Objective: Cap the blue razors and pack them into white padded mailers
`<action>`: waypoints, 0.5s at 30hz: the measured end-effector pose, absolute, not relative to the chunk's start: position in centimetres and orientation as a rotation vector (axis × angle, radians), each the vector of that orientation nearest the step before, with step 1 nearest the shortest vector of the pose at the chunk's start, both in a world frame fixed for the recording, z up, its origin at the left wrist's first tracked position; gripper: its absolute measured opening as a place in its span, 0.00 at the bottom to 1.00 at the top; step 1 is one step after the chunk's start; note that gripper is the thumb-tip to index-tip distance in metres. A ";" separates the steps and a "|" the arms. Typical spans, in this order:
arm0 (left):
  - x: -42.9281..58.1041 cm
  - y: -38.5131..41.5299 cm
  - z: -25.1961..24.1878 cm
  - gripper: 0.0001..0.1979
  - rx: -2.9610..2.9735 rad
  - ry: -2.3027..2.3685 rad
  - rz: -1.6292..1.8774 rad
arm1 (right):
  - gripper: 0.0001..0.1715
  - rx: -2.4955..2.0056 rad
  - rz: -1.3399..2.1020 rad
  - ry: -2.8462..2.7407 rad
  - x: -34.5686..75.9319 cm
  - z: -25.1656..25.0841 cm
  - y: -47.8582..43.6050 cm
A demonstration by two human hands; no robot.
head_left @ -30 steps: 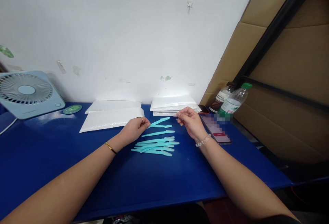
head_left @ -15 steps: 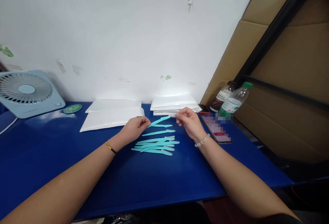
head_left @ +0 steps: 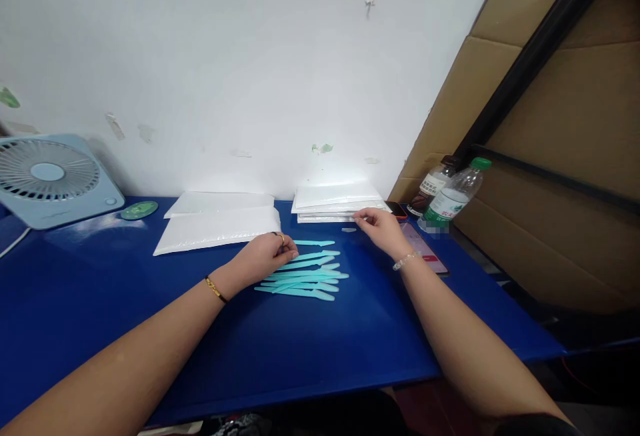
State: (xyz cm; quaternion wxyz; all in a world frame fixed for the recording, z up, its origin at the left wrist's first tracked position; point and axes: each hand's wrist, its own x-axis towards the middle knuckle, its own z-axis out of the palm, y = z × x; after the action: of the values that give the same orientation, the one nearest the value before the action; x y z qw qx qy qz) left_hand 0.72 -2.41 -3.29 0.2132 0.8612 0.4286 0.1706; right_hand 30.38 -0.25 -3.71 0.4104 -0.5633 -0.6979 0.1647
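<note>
On the desk [head_left: 310, 349], turquoise eyebrow razors [head_left: 310, 280] lie heads rightward, perhaps for good order; the left hand [head_left: 267, 255] is over them, the right hand [head_left: 384, 231] near a small clear piece [head_left: 349, 229]; whether either grip holds something, I cannot tell.

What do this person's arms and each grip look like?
The left grip is a bare, gloveless hand with a gold-coloured ring; a black-and-gold bracelet circles that wrist. The right grip is gloveless too, with a bracelet of clear beads at the wrist. A dark sleeve shows further up the right arm.
</note>
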 end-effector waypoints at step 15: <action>0.6 -0.7 -3.9 0.13 2.857 1.367 0.425 | 0.06 -1.414 0.812 -1.977 30.0 -5.6 0.4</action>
State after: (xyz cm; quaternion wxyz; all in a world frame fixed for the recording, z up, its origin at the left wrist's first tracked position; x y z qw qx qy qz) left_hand 0.63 -0.69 -3.94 -0.0268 0.8937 0.4276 0.1329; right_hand 29.96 0.43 -5.59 0.2856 -0.5289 -0.7393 0.3036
